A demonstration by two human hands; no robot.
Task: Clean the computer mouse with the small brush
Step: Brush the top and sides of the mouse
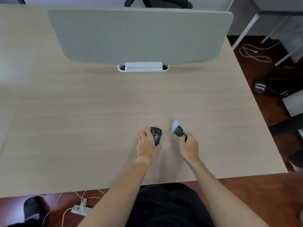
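A black computer mouse [156, 134] speckled with white bits rests on the light wooden desk [82, 120], near the front middle. My left hand [147, 145] wraps its left side and grips it. A small brush [177, 129] with a dark body and pale bristles pointing up-left is held in my right hand [188, 146], fingers closed on its handle. The brush hovers a short way right of the mouse, not touching it.
A grey-green divider panel [139, 35] stands across the back of the desk, with a white cable box [143, 67] at its base. The desk's right edge drops to a dark floor with cables [255, 53]. A power strip [80, 208] lies on the floor below the front edge.
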